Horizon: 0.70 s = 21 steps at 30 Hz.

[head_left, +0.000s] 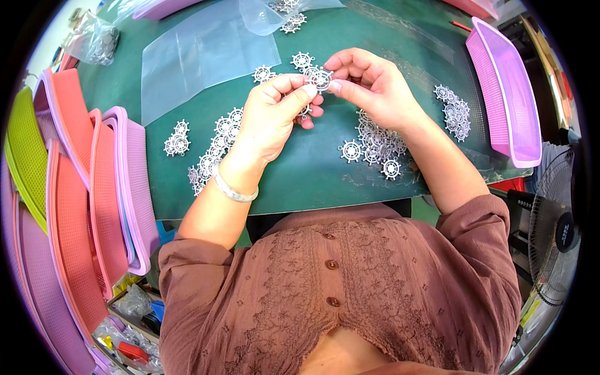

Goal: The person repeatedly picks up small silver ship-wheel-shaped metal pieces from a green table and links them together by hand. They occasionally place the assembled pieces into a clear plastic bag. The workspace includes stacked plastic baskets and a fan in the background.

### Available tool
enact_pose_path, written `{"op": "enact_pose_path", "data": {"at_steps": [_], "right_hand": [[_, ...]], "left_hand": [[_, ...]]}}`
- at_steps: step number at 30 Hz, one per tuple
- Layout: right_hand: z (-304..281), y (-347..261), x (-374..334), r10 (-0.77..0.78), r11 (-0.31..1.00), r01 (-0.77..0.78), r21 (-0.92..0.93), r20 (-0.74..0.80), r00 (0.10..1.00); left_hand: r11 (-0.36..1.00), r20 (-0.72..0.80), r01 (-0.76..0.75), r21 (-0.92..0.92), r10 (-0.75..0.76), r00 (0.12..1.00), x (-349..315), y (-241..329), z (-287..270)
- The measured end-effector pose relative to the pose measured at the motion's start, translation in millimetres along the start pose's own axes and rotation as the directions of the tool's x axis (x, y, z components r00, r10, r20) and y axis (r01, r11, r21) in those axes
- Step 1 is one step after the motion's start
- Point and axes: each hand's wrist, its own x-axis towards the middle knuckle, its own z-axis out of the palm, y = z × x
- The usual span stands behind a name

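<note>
Above the green table, my left hand (281,107) pinches a silver ship's-wheel charm (320,79) between thumb and fingers. My right hand (370,84) meets it from the other side, thumb and index finger closed at the charm's edge. Another charm shows partly under the left fingers. Beyond the hands lie loose charms (302,60). A long pile of the same charms (220,139) runs beside my left forearm, and a second pile (378,142) lies below my right hand. Smaller clusters sit at far left (177,139) and right (454,112).
A clear plastic sheet (206,59) lies on the green tabletop (300,181). Stacked pink, purple and green baskets (134,181) crowd the left edge. At the right stand a purple basket (494,94) and a fan (553,231). A bagged bundle (94,39) rests at the far left.
</note>
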Motion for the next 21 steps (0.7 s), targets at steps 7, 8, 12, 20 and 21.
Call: {"op": "enact_pose_path", "data": {"at_steps": [7, 8, 12, 20, 21], "right_hand": [[-1, -1, -1, -0.138, 0.977, 0.130, -0.171, -0.038, 0.990], [-2, 0, -1, -0.182, 0.963, 0.173, -0.207, -0.026, 0.983], [-3, 1, -1, -0.279, 0.918, 0.271, -0.290, 0.016, 0.960], [1, -4, 1, -0.373, 0.872, 0.356, -0.335, 0.015, 0.928], [1, -4, 1, -0.381, 0.862, 0.365, -0.351, 0.027, 0.924]], "left_hand": [[0.948, -0.064, -0.213, 0.239, 0.234, 0.970, -1, -5, 4], [0.933, -0.068, -0.234, 0.275, 0.261, 0.963, -2, -5, 4], [0.888, -0.057, -0.322, 0.327, 0.359, 0.932, 0, -9, 3], [0.530, 0.129, -0.560, 0.637, 0.643, 0.755, 3, -11, 0], [0.514, 0.128, -0.559, 0.650, 0.652, 0.747, 3, -11, 1]]}}
